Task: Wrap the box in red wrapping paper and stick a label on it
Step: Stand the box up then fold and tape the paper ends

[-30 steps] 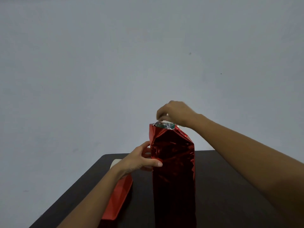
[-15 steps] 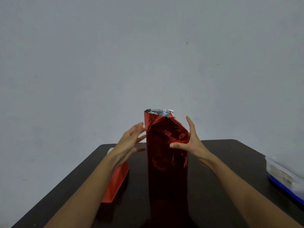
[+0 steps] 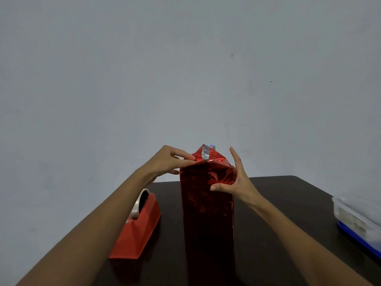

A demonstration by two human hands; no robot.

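A tall box [image 3: 207,213] stands upright in the middle of the dark table, covered in shiny red wrapping paper. At its top the paper is folded into a peak, with a silver strip [image 3: 205,152] showing. My left hand [image 3: 167,162] presses its fingertips on the top left fold of the paper. My right hand [image 3: 235,180] lies against the upper right side, thumb on the front face, fingers spread upward. No label is visible.
A red tape dispenser [image 3: 138,230] with a white roll sits left of the box. A clear plastic container with a blue base [image 3: 358,221] stands at the table's right edge. The dark table [image 3: 278,203] ends at a plain grey wall behind.
My left hand went from the box's side up onto the top fold. My right hand came down from the top to the upper right side. The top flap is now folded down.
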